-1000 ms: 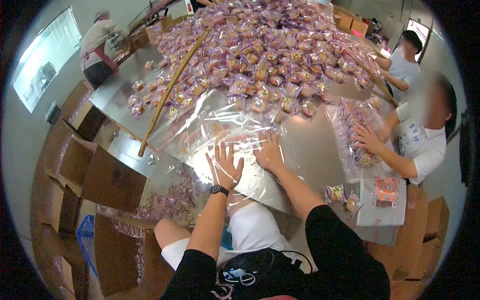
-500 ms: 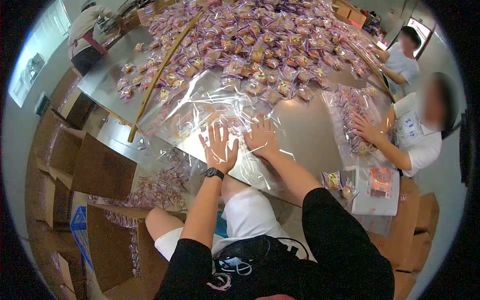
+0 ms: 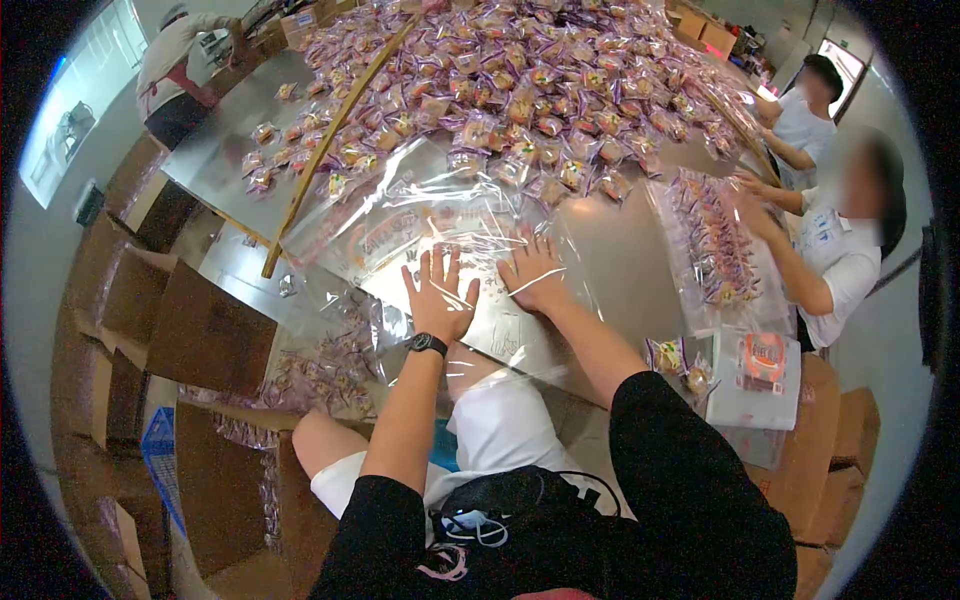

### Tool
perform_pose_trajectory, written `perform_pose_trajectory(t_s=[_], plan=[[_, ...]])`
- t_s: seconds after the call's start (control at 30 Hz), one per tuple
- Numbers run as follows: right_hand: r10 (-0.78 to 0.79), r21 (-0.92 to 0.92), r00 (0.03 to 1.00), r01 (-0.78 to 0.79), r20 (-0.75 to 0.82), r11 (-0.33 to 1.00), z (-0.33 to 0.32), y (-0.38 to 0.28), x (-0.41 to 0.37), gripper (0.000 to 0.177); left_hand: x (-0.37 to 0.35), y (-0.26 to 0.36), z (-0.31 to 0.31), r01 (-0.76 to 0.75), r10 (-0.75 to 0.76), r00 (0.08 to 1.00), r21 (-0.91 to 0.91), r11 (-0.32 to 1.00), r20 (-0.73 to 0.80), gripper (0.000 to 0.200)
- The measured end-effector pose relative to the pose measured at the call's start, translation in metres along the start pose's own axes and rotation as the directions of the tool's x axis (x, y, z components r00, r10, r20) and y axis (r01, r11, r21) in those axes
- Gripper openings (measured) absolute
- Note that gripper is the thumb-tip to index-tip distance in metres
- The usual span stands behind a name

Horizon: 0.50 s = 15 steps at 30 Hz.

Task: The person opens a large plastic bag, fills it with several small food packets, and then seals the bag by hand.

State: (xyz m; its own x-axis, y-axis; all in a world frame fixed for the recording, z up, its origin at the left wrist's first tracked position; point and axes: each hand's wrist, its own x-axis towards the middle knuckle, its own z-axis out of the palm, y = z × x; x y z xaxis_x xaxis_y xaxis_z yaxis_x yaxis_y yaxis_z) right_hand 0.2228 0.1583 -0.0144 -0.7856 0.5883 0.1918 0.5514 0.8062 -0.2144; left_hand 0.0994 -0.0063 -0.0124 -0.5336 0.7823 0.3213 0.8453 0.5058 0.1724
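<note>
Both hands lie palm down on a large clear plastic bag (image 3: 385, 235) with faint printing, spread over the metal table. My left hand (image 3: 440, 300), with a black watch at its wrist, has its fingers spread. To its right, my right hand (image 3: 534, 277) is also flat with fingers apart. Shiny streaks of film cross both hands, so a layer of the bag seems to lie over them. Neither hand grips anything. Just beyond the bag rises a heap of small purple-edged wrapped snack packets (image 3: 510, 90).
A co-worker (image 3: 835, 230) at right reaches over a clear bag filled with rows of packets (image 3: 715, 245). Near it lies a stack of printed bags (image 3: 750, 380). Wooden strips (image 3: 340, 130) edge the heap. Cardboard boxes (image 3: 210, 330) and a blue crate (image 3: 160, 450) stand at left.
My right hand has shifted slightly right and its fingers have spread; my left hand stays nearly in place. The co-worker's hands have moved up to the far end of their filled bag.
</note>
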Motion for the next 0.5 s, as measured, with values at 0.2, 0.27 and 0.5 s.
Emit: perform_pose_trajectory(t_s=[0.2, 0.27, 0.5], plan=[[-0.015, -0.057, 1.0, 0.017, 0.024, 0.998, -0.001, 0.001, 0.002, 0.069, 0.003, 0.0, -0.006, 0.015, -0.024, 0.992, 0.073, 0.997, 0.126, 0.072], [-0.021, -0.07, 0.999, 0.024, 0.036, 0.997, -0.005, 0.0, 0.003, 0.068, 0.004, 0.001, -0.008, 0.015, -0.025, 0.99, 0.077, 0.997, 0.139, 0.073], [-0.031, -0.065, 0.999, 0.032, 0.019, 0.997, -0.006, 0.0, 0.013, 0.067, 0.01, 0.0, 0.005, 0.01, -0.01, 1.0, 0.004, 1.0, -0.005, 0.07]])
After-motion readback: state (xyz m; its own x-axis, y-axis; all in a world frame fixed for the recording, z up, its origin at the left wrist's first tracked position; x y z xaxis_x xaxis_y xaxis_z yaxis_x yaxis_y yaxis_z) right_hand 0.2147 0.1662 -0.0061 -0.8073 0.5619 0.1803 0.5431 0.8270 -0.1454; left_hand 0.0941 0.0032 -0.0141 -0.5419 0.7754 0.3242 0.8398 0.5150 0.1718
